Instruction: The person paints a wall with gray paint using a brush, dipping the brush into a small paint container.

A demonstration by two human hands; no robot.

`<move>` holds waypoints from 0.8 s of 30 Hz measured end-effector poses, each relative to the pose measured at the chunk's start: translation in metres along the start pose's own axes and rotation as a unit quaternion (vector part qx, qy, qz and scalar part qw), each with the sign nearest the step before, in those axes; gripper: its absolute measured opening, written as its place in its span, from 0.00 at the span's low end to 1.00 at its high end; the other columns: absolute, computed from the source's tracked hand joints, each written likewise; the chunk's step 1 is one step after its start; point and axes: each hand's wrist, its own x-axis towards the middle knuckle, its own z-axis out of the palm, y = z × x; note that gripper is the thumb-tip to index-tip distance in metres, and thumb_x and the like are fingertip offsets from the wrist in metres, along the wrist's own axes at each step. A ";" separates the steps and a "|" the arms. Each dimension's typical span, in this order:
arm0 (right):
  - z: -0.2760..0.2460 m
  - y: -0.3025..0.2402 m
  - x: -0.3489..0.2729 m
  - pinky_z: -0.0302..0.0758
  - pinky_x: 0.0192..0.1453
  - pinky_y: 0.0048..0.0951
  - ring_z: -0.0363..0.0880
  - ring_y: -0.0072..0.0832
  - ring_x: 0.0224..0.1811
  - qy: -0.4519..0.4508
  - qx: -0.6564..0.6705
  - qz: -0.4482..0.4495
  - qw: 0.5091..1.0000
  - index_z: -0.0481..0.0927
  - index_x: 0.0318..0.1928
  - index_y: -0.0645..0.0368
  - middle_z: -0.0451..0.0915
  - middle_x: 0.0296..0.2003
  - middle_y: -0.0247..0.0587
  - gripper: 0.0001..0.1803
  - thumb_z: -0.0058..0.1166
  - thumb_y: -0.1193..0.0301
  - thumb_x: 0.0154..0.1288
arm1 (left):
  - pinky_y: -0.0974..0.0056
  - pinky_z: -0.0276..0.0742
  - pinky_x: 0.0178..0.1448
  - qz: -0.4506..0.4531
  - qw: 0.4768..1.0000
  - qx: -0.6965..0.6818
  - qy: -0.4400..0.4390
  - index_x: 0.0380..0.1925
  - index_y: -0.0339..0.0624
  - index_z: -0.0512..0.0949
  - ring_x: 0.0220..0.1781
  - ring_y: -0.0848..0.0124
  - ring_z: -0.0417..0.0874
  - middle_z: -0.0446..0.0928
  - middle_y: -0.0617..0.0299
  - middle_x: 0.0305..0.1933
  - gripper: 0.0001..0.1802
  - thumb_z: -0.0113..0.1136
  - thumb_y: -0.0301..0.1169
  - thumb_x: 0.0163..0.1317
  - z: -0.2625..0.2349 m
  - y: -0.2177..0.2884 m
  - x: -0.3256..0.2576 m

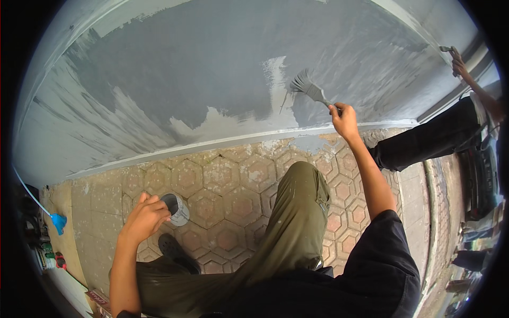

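My right hand (344,121) is closed round the handle of a wide paintbrush (314,93). Its splayed grey bristles are at the wall (212,58), beside a pale unpainted strip. Fresh dark grey paint covers much of that wall, with ragged lighter patches along its lower part. At lower left, my left hand (146,216) has its fingers curled at the edge of a small whitish paint cup (182,214) with dark grey inside. The fingers hide where they meet the cup.
Hexagonal paving (220,177) with paint spots runs along the wall's base. At right, another person in dark trousers (429,140) reaches a hand (457,62) with a small tool toward the wall. A blue object (58,222) on a pale blue line is at far left.
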 end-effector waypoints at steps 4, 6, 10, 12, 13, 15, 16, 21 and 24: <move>-0.008 0.002 0.007 0.67 0.27 0.41 0.70 0.34 0.18 0.078 0.035 0.030 0.996 0.83 0.33 0.70 0.77 0.18 0.54 0.17 0.62 0.67 0.75 | 0.58 0.65 0.56 -0.002 1.000 -0.004 -0.004 0.31 0.46 0.89 0.44 0.65 0.77 0.82 0.67 0.34 0.05 0.75 0.32 0.58 -0.001 0.002 0.003; -0.008 0.006 0.010 0.66 0.27 0.41 0.68 0.35 0.18 0.115 -0.005 0.017 0.993 0.83 0.33 0.71 0.76 0.18 0.52 0.18 0.62 0.67 0.75 | 0.58 0.66 0.56 0.007 1.000 0.005 -0.002 0.32 0.46 0.89 0.43 0.65 0.77 0.82 0.67 0.34 0.04 0.75 0.31 0.58 -0.003 0.003 0.003; -0.012 0.008 0.012 0.66 0.27 0.41 0.66 0.35 0.18 0.079 0.012 -0.018 0.997 0.82 0.33 0.71 0.74 0.18 0.55 0.17 0.62 0.67 0.75 | 0.59 0.66 0.55 0.011 1.000 0.016 0.002 0.32 0.45 0.89 0.43 0.65 0.78 0.83 0.67 0.34 0.05 0.75 0.32 0.58 -0.005 0.005 0.004; -0.019 0.005 0.014 0.66 0.26 0.41 0.67 0.35 0.17 0.066 0.015 0.042 0.997 0.83 0.33 0.71 0.75 0.18 0.54 0.17 0.62 0.67 0.75 | 0.59 0.66 0.55 0.013 1.000 0.013 -0.002 0.32 0.45 0.89 0.43 0.65 0.78 0.83 0.67 0.34 0.05 0.74 0.32 0.58 -0.005 0.006 0.005; -0.023 0.002 0.016 0.64 0.25 0.38 0.67 0.30 0.17 -0.007 -0.033 0.009 0.999 0.83 0.33 0.71 0.74 0.17 0.51 0.18 0.62 0.66 0.76 | 0.59 0.66 0.55 0.009 1.000 0.007 0.004 0.32 0.45 0.89 0.43 0.65 0.78 0.83 0.67 0.34 0.05 0.74 0.32 0.58 -0.004 0.006 0.005; -0.037 -0.005 0.025 0.66 0.27 0.41 0.69 0.36 0.18 0.080 -0.011 -0.005 0.997 0.82 0.34 0.72 0.74 0.18 0.55 0.18 0.61 0.66 0.76 | 0.59 0.66 0.55 0.012 1.000 0.015 0.008 0.31 0.45 0.89 0.43 0.65 0.78 0.83 0.68 0.34 0.04 0.74 0.32 0.58 -0.003 0.006 0.006; -0.042 -0.009 0.028 0.69 0.29 0.43 0.72 0.42 0.19 0.133 0.005 0.013 0.991 0.82 0.34 0.72 0.75 0.19 0.59 0.18 0.61 0.66 0.75 | 0.59 0.66 0.55 0.013 1.000 0.010 0.005 0.31 0.45 0.88 0.43 0.65 0.77 0.82 0.68 0.34 0.04 0.74 0.32 0.59 -0.003 0.006 0.005; -0.047 -0.023 0.031 0.65 0.25 0.39 0.67 0.32 0.16 0.039 -0.047 -0.013 0.998 0.82 0.34 0.72 0.73 0.17 0.53 0.18 0.60 0.67 0.77 | 0.58 0.66 0.56 0.004 1.000 0.009 -0.005 0.31 0.45 0.89 0.44 0.65 0.77 0.82 0.68 0.34 0.04 0.74 0.31 0.59 -0.004 0.006 0.003; -0.050 -0.023 0.023 0.69 0.27 0.43 0.70 0.48 0.19 0.165 -0.011 0.015 0.986 0.81 0.35 0.72 0.75 0.20 0.61 0.17 0.60 0.68 0.76 | 0.58 0.66 0.56 0.002 1.000 0.011 0.001 0.31 0.45 0.89 0.44 0.65 0.77 0.82 0.67 0.34 0.03 0.73 0.31 0.60 -0.003 0.004 0.004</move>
